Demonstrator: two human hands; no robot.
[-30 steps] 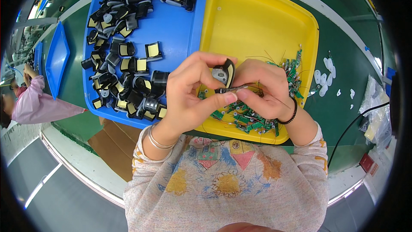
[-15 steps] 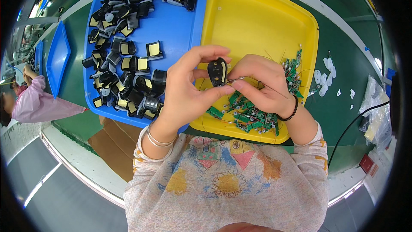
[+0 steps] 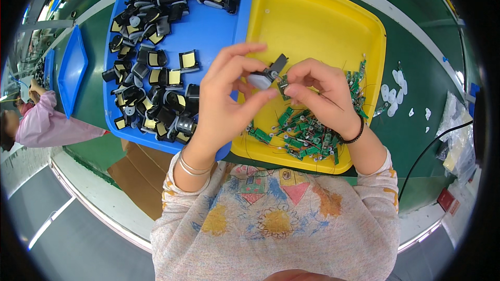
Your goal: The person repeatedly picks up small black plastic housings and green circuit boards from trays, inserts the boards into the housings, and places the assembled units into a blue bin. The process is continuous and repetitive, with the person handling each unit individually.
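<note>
1. Pinched between thumb and fingertips of the left hand [image 3: 221, 106] is a small black part with a grey round end [image 3: 266, 74], held in the air above the inner edge of the yellow tray [image 3: 312, 15].
2. Right hand [image 3: 323, 96] has its fingers closed on a small green circuit board [image 3: 284, 84], which touches the black part.
3. Below the hands, a heap of green circuit boards with thin wires [image 3: 302, 135] lies in the near part of the yellow tray.
4. Left of it, touching its side, a blue tray [image 3: 213, 26] holds many black parts with yellow faces [image 3: 151, 73].
5. Both trays rest on a green table [image 3: 416, 140]; white bits [image 3: 396, 91] lie to the right of the yellow tray.
6. Another blue tray [image 3: 70, 70] sits far left, near a person in a pink sleeve [image 3: 49, 125].
</note>
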